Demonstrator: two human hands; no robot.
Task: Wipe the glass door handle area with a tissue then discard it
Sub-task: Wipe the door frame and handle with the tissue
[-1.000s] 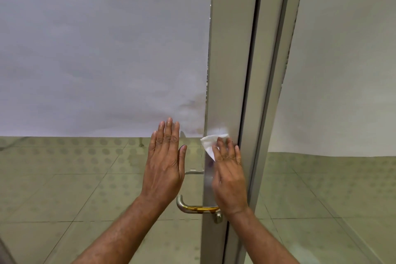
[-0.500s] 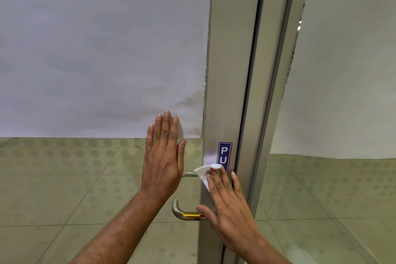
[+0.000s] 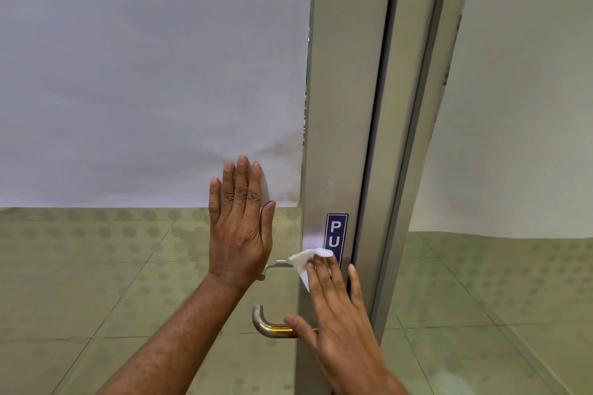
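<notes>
A white tissue [image 3: 305,261] is pressed flat against the metal door stile [image 3: 340,138] under the fingers of my right hand [image 3: 340,321], just below a blue push sticker [image 3: 336,232]. The curved metal door handle [image 3: 268,329] sticks out to the left of the stile, partly behind my right thumb. My left hand [image 3: 239,228] lies flat with fingers straight up on the glass pane [image 3: 144,90], left of the stile and above the handle, holding nothing.
A second frame post [image 3: 417,138] and another glass panel [image 3: 513,106] stand to the right. White film covers the upper glass; tiled floor [image 3: 96,282] with dot patterns shows through the lower glass.
My right hand slid the tissue down the stile from above the sticker to just below it, uncovering the sticker. My left hand stayed flat on the glass.
</notes>
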